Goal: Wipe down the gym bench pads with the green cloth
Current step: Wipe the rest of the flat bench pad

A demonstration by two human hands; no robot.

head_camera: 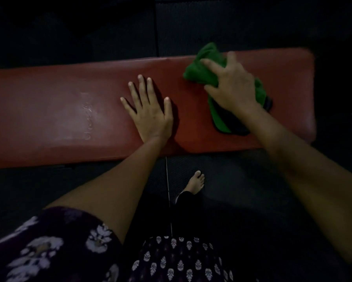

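Note:
A long red bench pad [69,110] runs across the view from the left edge to the right. My left hand [148,112] lies flat on its middle, fingers straight and spread. My right hand [234,86] sits on the bunched green cloth [201,68] near the pad's right end, fingers curled into the fabric. Part of the cloth trails toward me under my right wrist. The room is dim.
Dark rubber floor mats [191,27] surround the bench on all sides. My bare foot [196,182] stands on the floor just in front of the pad. A thin pale cord [168,190] hangs down between my arms.

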